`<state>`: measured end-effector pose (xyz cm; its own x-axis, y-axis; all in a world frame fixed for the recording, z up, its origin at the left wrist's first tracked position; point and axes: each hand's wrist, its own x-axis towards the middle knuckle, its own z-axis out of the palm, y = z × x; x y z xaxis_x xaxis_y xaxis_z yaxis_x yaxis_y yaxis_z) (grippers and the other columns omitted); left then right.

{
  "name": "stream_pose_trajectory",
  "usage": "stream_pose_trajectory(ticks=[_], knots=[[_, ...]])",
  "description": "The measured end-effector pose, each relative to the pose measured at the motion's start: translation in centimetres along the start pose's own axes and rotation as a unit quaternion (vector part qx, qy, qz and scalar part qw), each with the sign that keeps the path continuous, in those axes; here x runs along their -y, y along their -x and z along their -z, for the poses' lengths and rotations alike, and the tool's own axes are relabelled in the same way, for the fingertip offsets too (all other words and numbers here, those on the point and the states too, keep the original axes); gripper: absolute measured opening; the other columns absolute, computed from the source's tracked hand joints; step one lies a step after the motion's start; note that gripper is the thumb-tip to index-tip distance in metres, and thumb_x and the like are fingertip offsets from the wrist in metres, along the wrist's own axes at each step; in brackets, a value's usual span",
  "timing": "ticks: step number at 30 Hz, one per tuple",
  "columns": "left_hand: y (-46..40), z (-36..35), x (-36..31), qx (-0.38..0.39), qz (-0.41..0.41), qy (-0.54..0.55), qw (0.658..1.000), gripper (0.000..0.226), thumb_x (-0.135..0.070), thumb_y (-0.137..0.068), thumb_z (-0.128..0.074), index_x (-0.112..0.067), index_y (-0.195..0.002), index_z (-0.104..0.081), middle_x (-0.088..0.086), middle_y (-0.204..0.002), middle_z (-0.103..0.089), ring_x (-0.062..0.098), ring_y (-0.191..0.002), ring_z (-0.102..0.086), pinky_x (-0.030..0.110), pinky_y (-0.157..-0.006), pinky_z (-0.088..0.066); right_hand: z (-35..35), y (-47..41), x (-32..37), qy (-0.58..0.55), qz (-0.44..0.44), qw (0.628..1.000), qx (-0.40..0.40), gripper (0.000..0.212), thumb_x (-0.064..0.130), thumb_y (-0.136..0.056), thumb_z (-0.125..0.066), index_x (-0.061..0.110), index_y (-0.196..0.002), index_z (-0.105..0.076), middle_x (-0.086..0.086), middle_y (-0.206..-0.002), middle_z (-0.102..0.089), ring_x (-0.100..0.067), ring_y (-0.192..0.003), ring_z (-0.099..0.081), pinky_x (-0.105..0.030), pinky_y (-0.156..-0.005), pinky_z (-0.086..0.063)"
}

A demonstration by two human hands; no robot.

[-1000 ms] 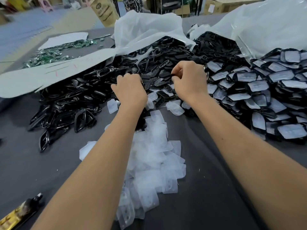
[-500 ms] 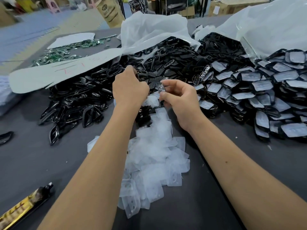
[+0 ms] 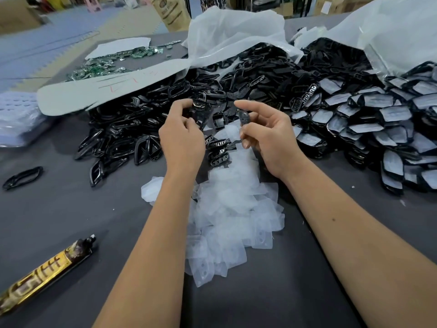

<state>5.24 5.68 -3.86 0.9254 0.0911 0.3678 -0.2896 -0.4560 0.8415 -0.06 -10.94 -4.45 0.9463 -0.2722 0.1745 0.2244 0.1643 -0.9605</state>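
My left hand [image 3: 181, 136] holds a black plastic frame piece [image 3: 201, 112] between thumb and curled fingers, raised above the table. My right hand [image 3: 267, 133] pinches a small dark button pad [image 3: 244, 118] between thumb and fingers, a little to the right of the frame. Both hover over a heap of clear plastic pouches [image 3: 231, 214] on the grey table [image 3: 71, 209]. Behind them lies a big pile of black plastic shells [image 3: 146, 129].
Black shells covered with white film [image 3: 378, 119] are stacked at the right. White plastic bags [image 3: 236, 31] lie open at the back. Green circuit boards [image 3: 106, 65] sit at the far left. A gold tube [image 3: 45, 266] lies near left, a lone black frame [image 3: 22, 177] at the left edge.
Both hands have lifted out of the black pile and drawn back toward me. The right hand turned palm-up with the small pad; the left now carries a frame piece.
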Motion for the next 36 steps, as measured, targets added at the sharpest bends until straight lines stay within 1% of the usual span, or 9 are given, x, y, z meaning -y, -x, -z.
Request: stream_pose_trajectory(ticks=[3, 6, 9, 12, 15, 20, 25, 30, 36], knots=[[0.1, -0.24, 0.01, 0.069, 0.016, 0.058, 0.996, 0.058, 0.0, -0.094, -0.039, -0.038, -0.13, -0.064, -0.012, -0.071, -0.059, 0.01, -0.06, -0.055, 0.028, -0.057, -0.05, -0.16, 0.1, 0.03, 0.025, 0.011, 1.0, 0.008, 0.045, -0.02, -0.086, -0.051, 0.004, -0.117, -0.074, -0.017, -0.088, -0.05, -0.016, -0.062, -0.061, -0.022, -0.056, -0.053], [0.07, -0.81, -0.33, 0.13, 0.08, 0.159, 0.975, 0.046, 0.002, -0.094, -0.039, -0.022, -0.106, -0.077, -0.006, -0.077, -0.065, 0.014, -0.053, -0.054, 0.026, -0.045, -0.039, -0.19, 0.13, -0.01, 0.015, 0.012, 1.0, 0.004, 0.029, -0.015, -0.092, -0.061, 0.003, -0.111, -0.073, -0.013, -0.078, -0.056, -0.022, -0.07, -0.074, -0.026, -0.064, -0.06], [0.3, -0.97, -0.54, 0.152, 0.126, 0.23, 0.953, 0.026, -0.002, -0.098, -0.05, -0.01, -0.097, -0.075, 0.005, -0.085, -0.061, 0.011, -0.05, -0.054, 0.022, -0.044, -0.041, -0.24, 0.07, -0.05, -0.022, -0.01, 1.0, -0.018, 0.014, -0.007, -0.094, -0.069, 0.007, -0.097, -0.073, -0.007, -0.076, -0.07, -0.029, -0.074, -0.077, -0.031, -0.065, -0.062], [0.33, -0.59, -0.48, 0.125, 0.126, 0.25, 0.952, 0.006, -0.007, -0.099, -0.063, -0.011, -0.096, -0.067, 0.001, -0.07, -0.063, 0.011, -0.054, -0.059, 0.023, -0.049, -0.048, -0.43, -0.02, -0.12, -0.028, -0.016, 0.998, -0.051, 0.009, -0.001, -0.092, -0.074, 0.008, -0.091, -0.073, -0.007, -0.075, -0.075, -0.023, -0.068, -0.075, -0.03, -0.061, -0.06], [0.25, -0.4, -0.35, 0.082, 0.126, 0.225, 0.963, 0.01, -0.012, -0.096, -0.069, -0.014, -0.091, -0.062, 0.0, -0.068, -0.072, 0.013, -0.06, -0.062, 0.022, -0.049, -0.047, -0.5, 0.0, -0.27, 0.003, 0.005, 0.997, -0.078, 0.007, 0.0, -0.088, -0.079, 0.005, -0.09, -0.074, -0.007, -0.072, -0.074, -0.019, -0.06, -0.072, -0.025, -0.056, -0.056], [0.24, -0.28, -0.07, 0.036, 0.113, 0.17, 0.978, 0.007, -0.011, -0.093, -0.067, -0.018, -0.094, -0.065, 0.002, -0.07, -0.074, 0.015, -0.051, -0.063, 0.016, -0.039, -0.038, -0.39, -0.21, -0.54, -0.016, 0.024, 0.993, -0.117, 0.008, -0.004, -0.086, -0.079, 0.0, -0.086, -0.073, -0.011, -0.07, -0.074, -0.021, -0.059, -0.072, -0.025, -0.057, -0.058], [0.3, -0.37, 0.1, 0.052, 0.097, 0.165, 0.98, 0.022, -0.005, -0.092, -0.064, -0.022, -0.089, -0.078, 0.004, -0.07, -0.075, 0.015, -0.063, -0.074, 0.022, -0.052, -0.053, -0.42, -0.12, -0.61, -0.025, 0.039, 0.993, -0.108, 0.009, -0.005, -0.086, -0.079, 0.001, -0.083, -0.072, -0.011, -0.069, -0.074, -0.024, -0.06, -0.073, -0.026, -0.058, -0.059], [0.21, -0.72, 0.34, 0.06, 0.142, 0.211, 0.965, 0.01, 0.002, -0.089, -0.065, -0.007, -0.088, -0.07, 0.006, -0.074, -0.077, 0.023, -0.068, -0.078, 0.035, -0.07, -0.065, -0.49, -0.04, -0.53, -0.017, 0.043, 0.992, -0.115, 0.015, -0.007, -0.086, -0.077, 0.003, -0.077, -0.071, -0.012, -0.069, -0.072, -0.025, -0.061, -0.074, -0.027, -0.058, -0.059], [0.32, -0.85, 0.1, 0.091, 0.165, 0.256, 0.948, 0.012, 0.007, -0.089, -0.067, -0.004, -0.085, -0.065, 0.015, -0.081, -0.07, 0.023, -0.075, -0.079, 0.035, -0.075, -0.065, -0.43, -0.07, -0.53, -0.014, 0.043, 0.993, -0.108, 0.014, -0.007, -0.087, -0.076, 0.003, -0.078, -0.071, -0.01, -0.068, -0.071, -0.023, -0.06, -0.073, -0.027, -0.059, -0.059]])
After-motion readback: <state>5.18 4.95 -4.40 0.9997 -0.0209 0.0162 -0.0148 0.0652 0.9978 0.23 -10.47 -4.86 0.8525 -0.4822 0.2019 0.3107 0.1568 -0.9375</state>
